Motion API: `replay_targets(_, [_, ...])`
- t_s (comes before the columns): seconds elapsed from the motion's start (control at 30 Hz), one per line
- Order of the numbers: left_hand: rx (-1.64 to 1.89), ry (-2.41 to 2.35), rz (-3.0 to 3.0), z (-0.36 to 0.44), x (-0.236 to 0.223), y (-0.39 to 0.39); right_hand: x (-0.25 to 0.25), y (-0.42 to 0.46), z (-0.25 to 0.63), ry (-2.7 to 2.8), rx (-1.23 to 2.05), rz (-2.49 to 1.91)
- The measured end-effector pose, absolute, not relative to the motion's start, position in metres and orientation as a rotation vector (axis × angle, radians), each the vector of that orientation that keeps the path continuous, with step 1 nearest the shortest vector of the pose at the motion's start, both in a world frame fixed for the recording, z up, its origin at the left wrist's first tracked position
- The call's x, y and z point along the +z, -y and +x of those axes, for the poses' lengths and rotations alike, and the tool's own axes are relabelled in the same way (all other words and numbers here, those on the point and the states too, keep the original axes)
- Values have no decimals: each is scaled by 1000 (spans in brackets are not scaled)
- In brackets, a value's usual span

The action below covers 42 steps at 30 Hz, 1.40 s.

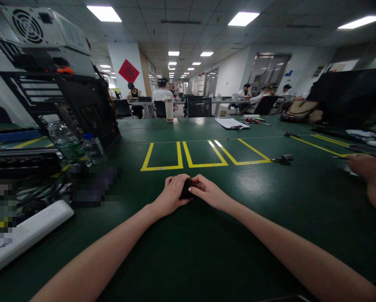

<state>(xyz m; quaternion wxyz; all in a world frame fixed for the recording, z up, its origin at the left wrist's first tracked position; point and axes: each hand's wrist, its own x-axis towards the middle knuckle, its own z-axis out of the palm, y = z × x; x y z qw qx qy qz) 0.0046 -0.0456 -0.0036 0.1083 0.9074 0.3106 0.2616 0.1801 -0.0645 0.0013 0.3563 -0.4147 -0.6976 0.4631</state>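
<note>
Between my hands is a small black object (185, 191), mostly covered by fingers, so its kind does not show. My left hand (174, 192) curls over it from the left, fingers on top and thumb below. From the right, my right hand (208, 192) pinches its side with thumb and fingertips. Both hands are low over the green table (194, 247), just in front of the yellow tape outlines (206, 165).
At left stand a black computer case (90, 109), a power supply (46, 29), a water bottle (65, 138) and a white bar (30, 235). A screwdriver (282, 159), a clipboard (232, 123) and a cup (169, 111) lie beyond. Another person's hand (372, 170) is at right.
</note>
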Motion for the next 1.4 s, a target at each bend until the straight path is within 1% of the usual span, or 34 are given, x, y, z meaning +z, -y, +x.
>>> replay_targets(0.17, [776, -928, 2665, 5, -6, 44, 2, 68, 182, 1754, 1309, -930])
replay_targets(0.43, [775, -913, 2658, 4, -3, 46, -2, 64, 179, 1763, 1090, -1072])
replay_targets(0.53, [779, -916, 2652, 4, -5, 45, -3, 64, 181, 1797, 1154, -1107])
replay_targets(0.73, [776, -933, 2661, 5, -7, 43, 4, 67, 188, 1802, 1350, -919])
replay_targets(0.8, [777, -931, 2661, 5, -6, 44, 4, 67, 187, 1768, 1343, -919])
replay_targets(1.0, [772, -920, 2667, 5, -4, 45, -2, 61, 179, 1729, 1165, -1013])
replay_targets(1.13, [776, -923, 2663, 4, -4, 45, -1, 62, 181, 1779, 1215, -1076])
replay_targets(1.3, [771, -920, 2661, 4, -5, 45, 7, 69, 184, 1799, 1329, -949])
replay_targets(1.4, [779, -914, 2661, 4, -5, 45, 6, 69, 183, 1760, 1300, -946])
